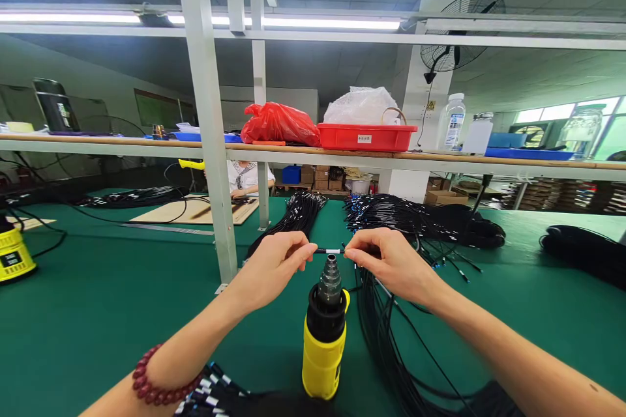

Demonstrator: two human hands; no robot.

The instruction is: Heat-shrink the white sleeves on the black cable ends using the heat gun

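Between my two hands a thin black cable with a white sleeve (333, 251) is stretched level. My left hand (280, 265) pinches its left end between thumb and fingers. On the other side my right hand (388, 262) is closed on the cable just right of the white part. Directly below stands a yellow heat gun (323, 355), upright, its stepped metal nozzle (330, 280) pointing up at the sleeve, with a small gap between them. From near my right hand, a bundle of black cables (376, 326) trails down to the lower right.
Cable bundles with white-marked ends (210, 391) lie at the front left, and more black cables (405, 218) lie behind my right hand. A white post (210, 111) rises left of my hands. The shelf above carries a red tray (366, 138). A co-worker (247, 176) sits beyond.
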